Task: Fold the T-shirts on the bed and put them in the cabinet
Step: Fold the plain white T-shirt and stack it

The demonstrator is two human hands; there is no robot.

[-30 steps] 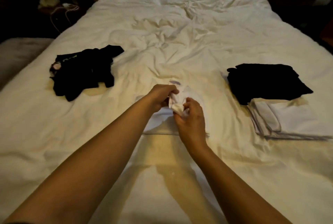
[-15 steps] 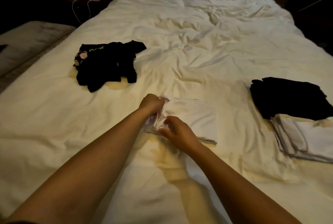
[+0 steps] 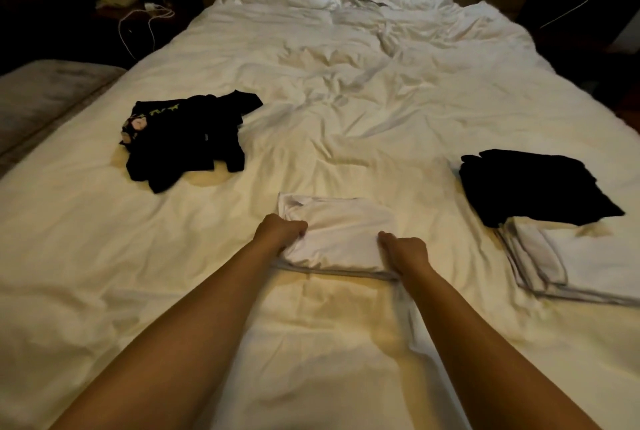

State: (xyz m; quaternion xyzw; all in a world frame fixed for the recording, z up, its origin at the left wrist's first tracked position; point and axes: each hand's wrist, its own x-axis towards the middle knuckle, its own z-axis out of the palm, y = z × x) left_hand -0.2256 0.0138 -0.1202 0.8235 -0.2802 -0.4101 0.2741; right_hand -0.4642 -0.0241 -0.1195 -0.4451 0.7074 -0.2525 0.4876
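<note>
1. White T-shirt [image 3: 341, 239], folded to a compact rectangle, lies mid-bed right in front of the person, long axis running left to right.
2. Left hand [image 3: 280, 231] has curled fingers gripping its left end; right hand [image 3: 405, 251] grips the right front corner.
3. Both hands are level, one at each end; a lift looks likely.
4. Folded stack [image 3: 554, 222] sits to the right, so the right hand is nearer.
5. An unfolded black T-shirt [image 3: 183, 142] waits far left on the bed [image 3: 346, 100].
</note>
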